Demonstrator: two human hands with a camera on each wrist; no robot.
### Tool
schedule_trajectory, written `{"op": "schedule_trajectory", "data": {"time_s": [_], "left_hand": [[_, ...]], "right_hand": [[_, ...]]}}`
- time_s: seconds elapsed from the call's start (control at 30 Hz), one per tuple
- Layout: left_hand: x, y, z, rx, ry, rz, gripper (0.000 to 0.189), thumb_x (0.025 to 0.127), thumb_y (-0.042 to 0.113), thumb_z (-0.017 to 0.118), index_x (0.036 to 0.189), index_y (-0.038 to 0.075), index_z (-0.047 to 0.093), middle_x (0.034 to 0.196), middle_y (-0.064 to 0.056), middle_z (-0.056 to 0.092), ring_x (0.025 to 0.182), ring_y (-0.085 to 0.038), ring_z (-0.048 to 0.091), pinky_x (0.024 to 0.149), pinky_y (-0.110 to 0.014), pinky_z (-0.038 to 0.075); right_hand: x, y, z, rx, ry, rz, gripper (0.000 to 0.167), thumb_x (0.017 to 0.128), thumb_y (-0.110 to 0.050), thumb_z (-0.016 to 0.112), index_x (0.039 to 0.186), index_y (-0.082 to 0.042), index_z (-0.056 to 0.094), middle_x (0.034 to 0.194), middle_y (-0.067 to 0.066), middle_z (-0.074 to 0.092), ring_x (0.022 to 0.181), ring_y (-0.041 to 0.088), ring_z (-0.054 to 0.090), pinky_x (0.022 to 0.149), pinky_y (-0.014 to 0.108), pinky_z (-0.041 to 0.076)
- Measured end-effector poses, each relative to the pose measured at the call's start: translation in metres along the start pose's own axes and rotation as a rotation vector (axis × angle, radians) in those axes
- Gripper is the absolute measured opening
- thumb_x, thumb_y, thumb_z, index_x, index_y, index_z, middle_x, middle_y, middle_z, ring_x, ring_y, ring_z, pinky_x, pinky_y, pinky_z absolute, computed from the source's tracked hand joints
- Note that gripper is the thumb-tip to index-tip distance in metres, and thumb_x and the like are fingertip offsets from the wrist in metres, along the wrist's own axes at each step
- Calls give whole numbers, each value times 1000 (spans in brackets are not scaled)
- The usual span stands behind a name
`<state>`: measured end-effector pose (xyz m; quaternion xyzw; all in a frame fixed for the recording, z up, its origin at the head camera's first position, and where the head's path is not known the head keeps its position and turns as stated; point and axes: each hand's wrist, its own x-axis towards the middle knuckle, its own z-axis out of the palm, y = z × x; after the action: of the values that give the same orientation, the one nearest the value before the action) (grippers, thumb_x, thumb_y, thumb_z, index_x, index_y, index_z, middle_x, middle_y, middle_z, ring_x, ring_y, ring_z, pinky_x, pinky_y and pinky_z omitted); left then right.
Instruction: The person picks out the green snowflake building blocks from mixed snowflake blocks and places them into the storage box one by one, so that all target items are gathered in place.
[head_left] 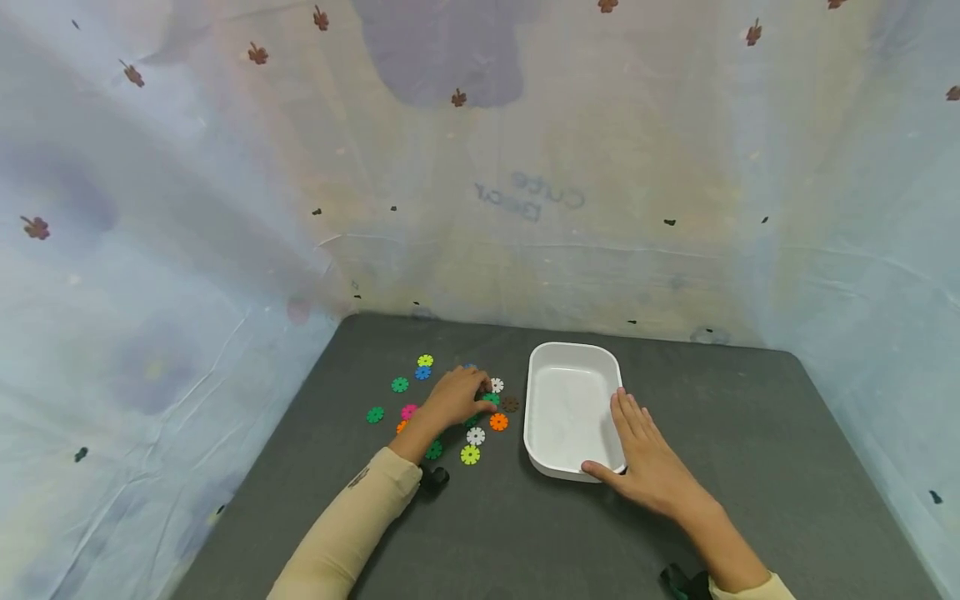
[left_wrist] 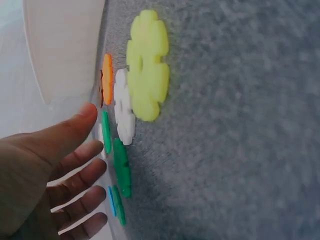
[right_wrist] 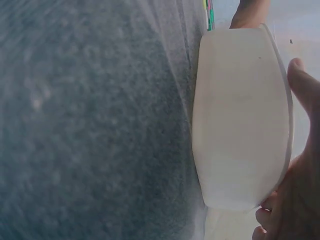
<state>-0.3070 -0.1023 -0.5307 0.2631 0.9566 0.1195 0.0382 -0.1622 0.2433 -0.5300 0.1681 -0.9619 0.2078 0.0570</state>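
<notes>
My left hand (head_left: 456, 397) hovers low over a scatter of notched, flower-shaped plastic discs, with fingers loosely bent. In the left wrist view its thumb and fingertips stand apart, nothing between them, close by a green disc (left_wrist: 106, 132). Near it lie a white disc (head_left: 476, 436), an orange disc (head_left: 498, 422), a brown disc (head_left: 510, 404) and a yellow-green disc (head_left: 470, 455). To the right stands a white rectangular tray (head_left: 527, 417) with nothing inside. Straight fingers of my right hand (head_left: 648, 467) rest along its right rim, thumb spread toward the near corner.
More discs lie left of my left hand, among them a green disc (head_left: 375, 414), a pink disc (head_left: 408, 412) and a blue disc (head_left: 423, 372). The dark grey table (head_left: 712, 408) ends at a hanging patterned sheet (head_left: 600, 275) behind and at both sides.
</notes>
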Motion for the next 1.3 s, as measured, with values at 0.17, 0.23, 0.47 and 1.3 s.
{"op": "schedule_trajectory", "data": {"time_s": [0.17, 0.23, 0.47, 1.3], "left_hand": [[2, 2, 2, 14, 20, -38, 36, 94, 47, 83, 111, 18, 71, 109, 1, 68, 104, -22, 64, 107, -48, 51], [3, 2, 3, 23, 21, -48, 36, 94, 48, 83, 110, 19, 70, 108, 2, 68, 103, -21, 63, 100, -46, 54], [3, 1, 6, -3, 22, -32, 35, 93, 42, 86, 107, 18, 66, 99, 3, 62, 89, -17, 56, 83, -39, 50], [6, 24, -21, -513, 90, 136, 12, 105, 15, 73, 116, 17, 69, 110, 4, 70, 98, -10, 67, 88, -29, 58]], "right_hand": [[0, -1, 0, -20, 3, 5, 123, 91, -70, 73, 167, 9, 17, 176, 27, 13, 162, 47, 18, 129, 61, 20], [0, -2, -1, -24, 6, 5, 123, 91, -71, 73, 167, 9, 18, 176, 27, 14, 161, 47, 19, 129, 62, 20], [1, -4, 0, -26, 2, 15, 124, 91, -72, 72, 167, 10, 18, 176, 27, 13, 162, 46, 18, 131, 57, 17], [2, -10, -3, -48, 14, 34, 128, 88, -75, 73, 166, 11, 20, 175, 29, 14, 161, 47, 19, 129, 60, 21]]}}
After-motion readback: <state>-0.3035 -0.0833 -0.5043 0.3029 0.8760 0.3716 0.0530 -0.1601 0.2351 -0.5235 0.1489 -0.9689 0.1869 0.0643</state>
